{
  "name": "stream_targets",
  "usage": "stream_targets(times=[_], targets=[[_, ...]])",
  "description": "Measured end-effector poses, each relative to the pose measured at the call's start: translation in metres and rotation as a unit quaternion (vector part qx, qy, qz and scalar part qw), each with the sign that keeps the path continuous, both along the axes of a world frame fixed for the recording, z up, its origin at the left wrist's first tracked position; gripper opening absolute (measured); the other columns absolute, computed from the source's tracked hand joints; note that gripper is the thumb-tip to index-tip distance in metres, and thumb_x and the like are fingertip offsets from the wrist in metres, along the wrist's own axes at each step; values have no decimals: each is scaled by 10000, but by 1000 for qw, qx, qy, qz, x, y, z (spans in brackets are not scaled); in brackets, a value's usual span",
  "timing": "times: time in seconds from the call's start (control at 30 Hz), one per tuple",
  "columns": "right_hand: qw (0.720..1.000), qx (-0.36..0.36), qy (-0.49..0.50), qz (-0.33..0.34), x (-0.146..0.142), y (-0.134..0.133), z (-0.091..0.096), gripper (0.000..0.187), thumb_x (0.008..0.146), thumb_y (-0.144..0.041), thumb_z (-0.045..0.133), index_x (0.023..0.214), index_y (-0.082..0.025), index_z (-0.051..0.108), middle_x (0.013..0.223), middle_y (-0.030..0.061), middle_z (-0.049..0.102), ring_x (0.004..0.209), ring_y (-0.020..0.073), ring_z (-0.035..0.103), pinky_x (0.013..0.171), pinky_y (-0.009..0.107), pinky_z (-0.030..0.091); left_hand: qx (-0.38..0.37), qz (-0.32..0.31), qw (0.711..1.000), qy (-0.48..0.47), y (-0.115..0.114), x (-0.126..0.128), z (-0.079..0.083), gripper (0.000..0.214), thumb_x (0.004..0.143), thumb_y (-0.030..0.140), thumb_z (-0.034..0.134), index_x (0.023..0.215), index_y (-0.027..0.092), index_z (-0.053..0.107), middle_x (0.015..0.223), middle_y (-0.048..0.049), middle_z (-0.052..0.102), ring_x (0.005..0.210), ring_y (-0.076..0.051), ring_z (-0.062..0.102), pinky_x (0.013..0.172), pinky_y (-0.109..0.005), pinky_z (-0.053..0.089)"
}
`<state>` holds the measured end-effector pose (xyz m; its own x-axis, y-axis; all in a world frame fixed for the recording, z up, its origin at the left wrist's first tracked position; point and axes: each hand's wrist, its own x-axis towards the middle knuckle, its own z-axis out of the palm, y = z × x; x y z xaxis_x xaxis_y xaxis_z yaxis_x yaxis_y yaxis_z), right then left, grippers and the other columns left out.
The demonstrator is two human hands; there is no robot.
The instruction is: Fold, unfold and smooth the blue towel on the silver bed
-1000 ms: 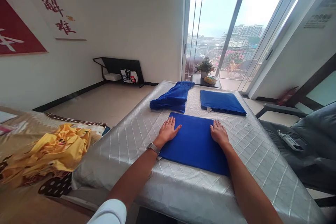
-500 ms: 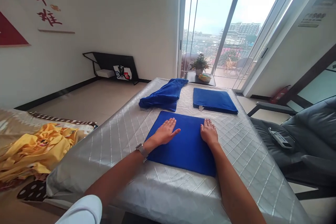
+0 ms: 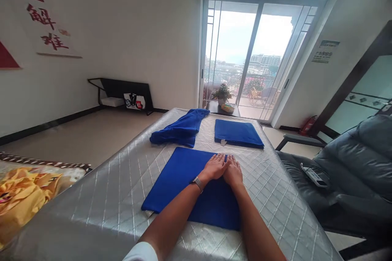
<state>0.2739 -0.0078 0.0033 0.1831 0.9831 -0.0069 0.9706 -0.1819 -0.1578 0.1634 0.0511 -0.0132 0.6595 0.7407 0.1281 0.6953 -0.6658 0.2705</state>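
Observation:
A flat, folded blue cloth (image 3: 174,183) lies on the silver quilted table cover (image 3: 122,175) in front of me. My left hand (image 3: 216,166) rests flat on its upper right part, fingers stretched out and a watch on the wrist. Right beside it, my right hand (image 3: 233,173) lies flat along the cloth's right edge, and the two thumbs meet or overlap. Beyond my hands sits a neat folded blue stack (image 3: 239,132) with a white tag at its near edge. To its left is a crumpled blue cloth (image 3: 182,128).
A dark padded armchair (image 3: 352,163) with a white handheld device (image 3: 314,175) on its seat stands at the right. Yellow fabric (image 3: 27,195) lies at the lower left. Past the table's far end, a potted plant (image 3: 222,93) stands before the glass sliding door.
My left hand has slid rightward across the cloth until it sits against my right hand. The view has tilted up, so things appear lower in the picture.

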Motion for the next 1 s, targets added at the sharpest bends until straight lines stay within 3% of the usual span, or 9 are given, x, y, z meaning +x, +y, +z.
stream_targets(times=[0.17, 0.4, 0.5, 0.77, 1.0], targets=[[1000, 15, 12, -14, -2, 2, 0, 648, 1031, -345, 184, 1597, -40, 264, 1677, 116, 230, 1556, 214, 160, 1249, 377, 114, 4, 59, 998, 4, 5, -43, -1, 807, 1017, 647, 77, 1576, 133, 351, 1644, -116, 319, 1539, -248, 239, 1272, -433, 161], [1000, 3, 10, -24, -1, 4, -1, 646, 1035, -359, 171, 1605, -65, 249, 1683, 81, 214, 1558, 195, 144, 1251, 366, 108, 3, 165, 986, 37, 32, -146, 0, 829, 1010, 667, 78, 1589, 122, 313, 1662, -127, 252, 1549, -247, 201, 1266, -441, 147], [1000, 7, -5, -22, -1, 4, -1, 643, 1036, -351, 170, 1601, -58, 256, 1682, 87, 220, 1558, 202, 149, 1252, 372, 106, 7, 196, 980, 35, 38, -174, -2, 802, 1021, 646, 113, 1595, 114, 293, 1663, -135, 239, 1549, -250, 200, 1263, -442, 150], [999, 8, -26, -26, -3, 3, 2, 632, 1035, -337, 193, 1598, -59, 273, 1677, 90, 240, 1551, 206, 182, 1248, 365, 122, 14, 209, 977, 35, 32, -173, 1, 845, 1015, 638, 59, 1585, 60, 293, 1662, -147, 244, 1549, -242, 202, 1269, -413, 130], [997, 29, -61, -25, -10, -9, 14, 614, 1023, -280, 205, 1578, -43, 321, 1658, 107, 293, 1545, 206, 203, 1247, 373, 112, 21, 209, 977, 19, 30, -174, 4, 865, 1003, 673, 127, 1582, 55, 303, 1653, -153, 274, 1547, -258, 211, 1270, -416, 142]])
